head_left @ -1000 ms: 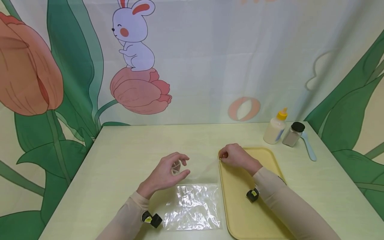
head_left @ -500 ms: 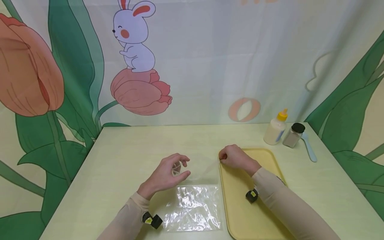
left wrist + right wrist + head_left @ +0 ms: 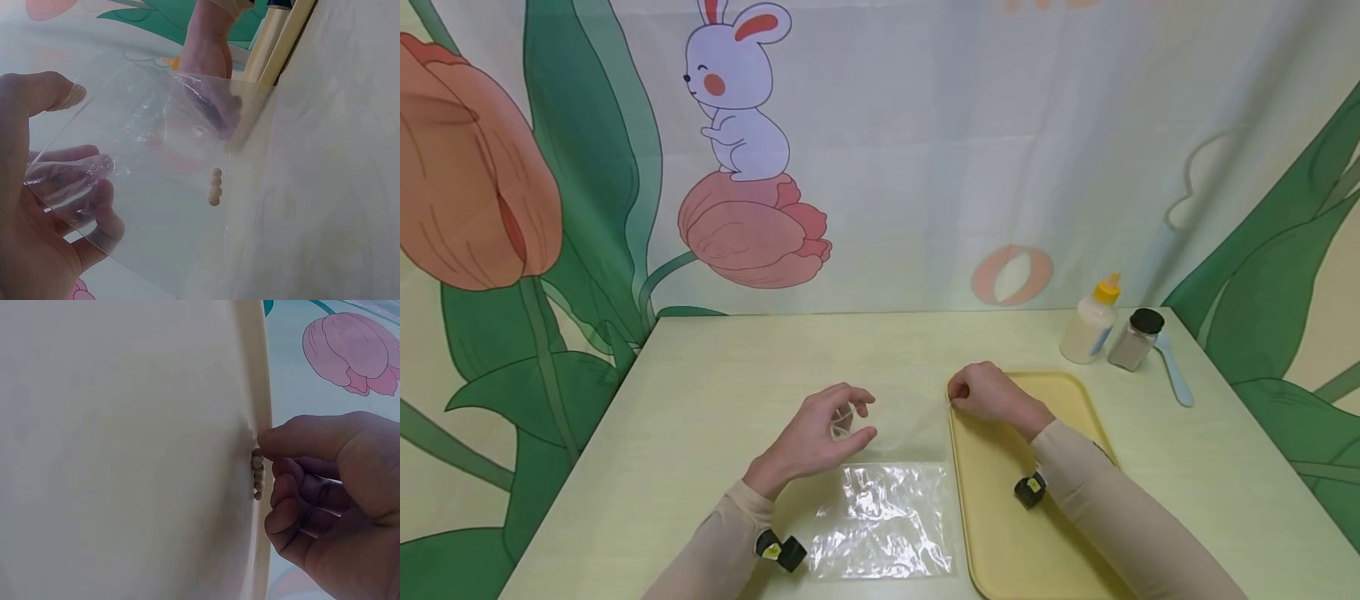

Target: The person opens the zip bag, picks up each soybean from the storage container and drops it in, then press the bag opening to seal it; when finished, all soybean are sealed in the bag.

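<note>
In the left wrist view, my left hand [image 3: 47,187] curls several fingers round the crumpled edge of a clear plastic bag [image 3: 156,206], with the thumb held apart. Clear plastic [image 3: 880,521] also shows flat and shiny before that hand in the head view; I cannot tell whether it is the same piece. My right hand [image 3: 992,392] is at the far left corner of a yellow tray [image 3: 1022,533]. Its thumb and forefinger pinch at the top of a row of small round beige beads [image 3: 258,478] along the tray's rim. Through the plastic, similar beads [image 3: 215,187] appear.
At the back right stand a glue bottle [image 3: 1087,329] with a yellow cap and a small jar [image 3: 1135,340] with a black lid. A pale blue spoon [image 3: 1175,375] lies beside them. A patterned curtain [image 3: 910,150] hangs behind the table [image 3: 662,467].
</note>
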`<action>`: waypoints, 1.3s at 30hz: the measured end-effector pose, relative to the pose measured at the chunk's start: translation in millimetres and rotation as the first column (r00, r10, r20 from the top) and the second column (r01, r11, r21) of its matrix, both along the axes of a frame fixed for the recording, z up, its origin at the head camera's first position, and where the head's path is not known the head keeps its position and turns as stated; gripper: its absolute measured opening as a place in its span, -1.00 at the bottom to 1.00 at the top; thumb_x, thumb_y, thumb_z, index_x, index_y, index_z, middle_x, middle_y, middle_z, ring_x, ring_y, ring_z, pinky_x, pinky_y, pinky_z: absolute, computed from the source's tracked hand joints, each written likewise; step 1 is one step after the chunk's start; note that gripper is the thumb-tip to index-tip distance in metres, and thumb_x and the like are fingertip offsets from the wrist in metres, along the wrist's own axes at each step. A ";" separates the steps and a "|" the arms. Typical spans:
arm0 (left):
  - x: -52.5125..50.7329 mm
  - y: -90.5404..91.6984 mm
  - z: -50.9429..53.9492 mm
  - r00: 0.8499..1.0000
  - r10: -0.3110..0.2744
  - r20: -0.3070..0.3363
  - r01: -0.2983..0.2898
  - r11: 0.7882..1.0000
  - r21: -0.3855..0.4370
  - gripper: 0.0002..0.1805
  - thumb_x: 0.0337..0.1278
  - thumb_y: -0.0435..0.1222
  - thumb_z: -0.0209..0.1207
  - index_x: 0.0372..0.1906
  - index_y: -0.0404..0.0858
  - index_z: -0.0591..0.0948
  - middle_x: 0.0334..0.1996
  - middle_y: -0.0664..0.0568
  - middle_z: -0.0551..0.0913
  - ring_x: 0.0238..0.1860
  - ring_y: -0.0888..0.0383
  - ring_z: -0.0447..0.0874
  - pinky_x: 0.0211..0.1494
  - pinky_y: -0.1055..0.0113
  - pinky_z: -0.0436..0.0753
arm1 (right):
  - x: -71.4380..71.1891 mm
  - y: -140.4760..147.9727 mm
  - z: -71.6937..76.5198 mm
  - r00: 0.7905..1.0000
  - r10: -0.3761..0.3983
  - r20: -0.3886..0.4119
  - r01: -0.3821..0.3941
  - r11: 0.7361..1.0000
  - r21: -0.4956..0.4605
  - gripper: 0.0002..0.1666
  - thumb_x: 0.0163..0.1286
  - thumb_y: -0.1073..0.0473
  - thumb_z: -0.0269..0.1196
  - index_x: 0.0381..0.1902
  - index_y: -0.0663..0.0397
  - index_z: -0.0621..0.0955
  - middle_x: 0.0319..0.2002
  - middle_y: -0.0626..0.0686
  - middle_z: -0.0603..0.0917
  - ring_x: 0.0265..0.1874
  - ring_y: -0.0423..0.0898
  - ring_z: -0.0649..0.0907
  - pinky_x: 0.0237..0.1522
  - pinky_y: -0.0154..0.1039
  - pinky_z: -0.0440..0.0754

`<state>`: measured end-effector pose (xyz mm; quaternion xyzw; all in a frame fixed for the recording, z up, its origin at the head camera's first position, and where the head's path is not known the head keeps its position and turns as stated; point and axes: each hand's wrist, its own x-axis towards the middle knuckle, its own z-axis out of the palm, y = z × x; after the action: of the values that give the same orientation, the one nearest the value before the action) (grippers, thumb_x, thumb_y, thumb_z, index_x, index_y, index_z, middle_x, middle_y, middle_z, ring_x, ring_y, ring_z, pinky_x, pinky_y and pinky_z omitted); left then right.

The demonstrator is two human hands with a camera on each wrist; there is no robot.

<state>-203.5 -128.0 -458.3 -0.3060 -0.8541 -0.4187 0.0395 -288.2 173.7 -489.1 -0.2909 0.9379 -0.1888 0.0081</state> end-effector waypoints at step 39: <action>-0.1 0.5 -0.7 1.000 0.000 -0.014 0.000 1.000 -0.004 -0.64 0.10 -0.19 0.31 0.02 -0.13 0.58 -0.26 0.19 0.57 -0.36 0.13 0.56 -0.23 0.41 0.68 | 28.2 -1.1 48.5 0.988 -0.064 -0.141 0.031 0.974 -0.222 -0.95 0.19 0.24 0.32 -0.39 0.09 0.70 -0.53 -0.12 0.57 -0.53 -0.24 0.50 -0.43 -0.34 0.52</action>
<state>-203.6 -127.5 -459.0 -0.3090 -0.8545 -0.4151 0.0451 -260.1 172.6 -440.6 -0.2806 0.9161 -0.2694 -0.0977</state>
